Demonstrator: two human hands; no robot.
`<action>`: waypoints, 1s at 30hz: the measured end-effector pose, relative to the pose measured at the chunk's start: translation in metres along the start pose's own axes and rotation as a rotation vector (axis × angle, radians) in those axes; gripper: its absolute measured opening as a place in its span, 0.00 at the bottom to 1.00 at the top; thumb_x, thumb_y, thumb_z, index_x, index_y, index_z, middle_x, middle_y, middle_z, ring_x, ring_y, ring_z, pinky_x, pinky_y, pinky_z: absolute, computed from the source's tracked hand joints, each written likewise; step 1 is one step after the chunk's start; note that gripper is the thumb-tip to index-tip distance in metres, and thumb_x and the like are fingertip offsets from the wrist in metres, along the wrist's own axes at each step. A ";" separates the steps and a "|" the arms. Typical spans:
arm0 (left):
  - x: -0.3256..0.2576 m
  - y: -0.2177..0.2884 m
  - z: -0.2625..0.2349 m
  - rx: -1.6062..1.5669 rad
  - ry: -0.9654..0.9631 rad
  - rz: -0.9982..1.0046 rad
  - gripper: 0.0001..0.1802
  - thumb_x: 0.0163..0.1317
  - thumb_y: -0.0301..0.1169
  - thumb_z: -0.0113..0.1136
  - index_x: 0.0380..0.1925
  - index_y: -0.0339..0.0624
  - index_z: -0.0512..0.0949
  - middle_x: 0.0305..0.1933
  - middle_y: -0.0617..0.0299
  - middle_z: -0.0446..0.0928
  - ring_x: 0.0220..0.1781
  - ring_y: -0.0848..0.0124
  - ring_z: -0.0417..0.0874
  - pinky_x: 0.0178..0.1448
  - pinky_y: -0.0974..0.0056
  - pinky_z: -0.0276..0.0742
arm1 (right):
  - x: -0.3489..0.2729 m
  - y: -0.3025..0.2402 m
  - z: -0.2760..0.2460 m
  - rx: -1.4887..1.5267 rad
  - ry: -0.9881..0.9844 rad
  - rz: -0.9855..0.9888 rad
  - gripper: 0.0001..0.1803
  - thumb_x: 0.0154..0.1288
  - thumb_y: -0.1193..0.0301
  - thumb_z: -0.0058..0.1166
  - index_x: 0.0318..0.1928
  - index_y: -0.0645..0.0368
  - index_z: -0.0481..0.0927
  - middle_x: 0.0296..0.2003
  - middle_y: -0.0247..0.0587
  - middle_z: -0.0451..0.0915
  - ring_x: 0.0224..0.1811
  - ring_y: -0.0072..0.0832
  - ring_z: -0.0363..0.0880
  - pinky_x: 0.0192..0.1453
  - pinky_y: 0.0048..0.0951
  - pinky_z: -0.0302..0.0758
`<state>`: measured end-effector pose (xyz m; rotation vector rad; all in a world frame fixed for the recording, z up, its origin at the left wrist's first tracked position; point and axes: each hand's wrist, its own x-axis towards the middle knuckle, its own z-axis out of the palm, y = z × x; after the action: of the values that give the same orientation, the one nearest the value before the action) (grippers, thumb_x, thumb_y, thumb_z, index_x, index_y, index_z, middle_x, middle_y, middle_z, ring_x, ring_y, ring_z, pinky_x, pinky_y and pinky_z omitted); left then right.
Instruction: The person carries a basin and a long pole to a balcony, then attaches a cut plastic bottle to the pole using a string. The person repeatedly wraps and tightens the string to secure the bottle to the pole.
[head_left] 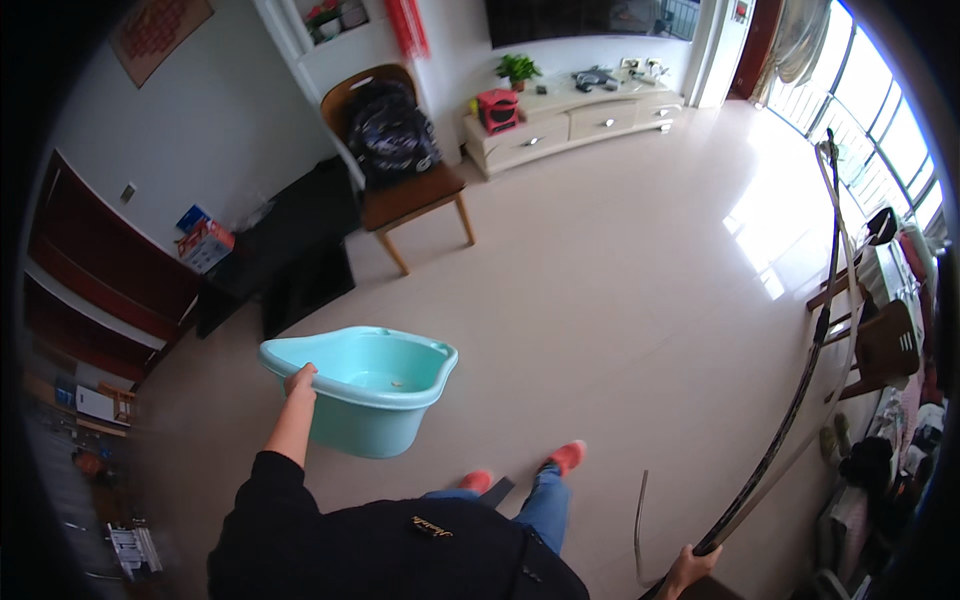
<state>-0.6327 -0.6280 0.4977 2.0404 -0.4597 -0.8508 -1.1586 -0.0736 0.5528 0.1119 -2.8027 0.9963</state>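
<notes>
My left hand [300, 379] is closed over the near left rim of a turquoise plastic basin [365, 432], with the thumb on top. The basin hangs above the floor, its open side up, and a small pale speck lies on its bottom. At the lower right, my right hand [690, 570] grips a long dark pole [799, 395] that reaches far up along the right side. A paler rod runs beside the pole and appears held with it. Near that hand shows a thin grey curved rod [639, 520]; whether it joins the others I cannot tell.
A wooden chair [412, 204] bearing a dark bag stands beyond the basin, near a black low bench [300, 215]. Along the far wall is a pale TV cabinet [545, 132]. Chairs [888, 345] and a cluttered table line the right. Glossy tiles [590, 300] cover the floor.
</notes>
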 end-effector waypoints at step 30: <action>-0.705 0.205 1.090 -0.030 -0.646 0.008 0.20 0.39 0.18 0.61 0.37 0.24 0.71 0.37 0.49 0.74 0.35 0.56 0.79 0.36 0.52 0.78 | 0.987 -0.125 0.334 0.000 -0.007 0.000 0.15 0.36 0.81 0.50 0.31 0.61 0.68 0.21 0.47 0.73 0.26 0.47 0.75 0.33 0.39 0.71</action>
<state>-1.9063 -0.9514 0.5094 1.6999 -0.7949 -1.5029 -2.1575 -0.3966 0.5524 0.1149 -2.8086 0.9983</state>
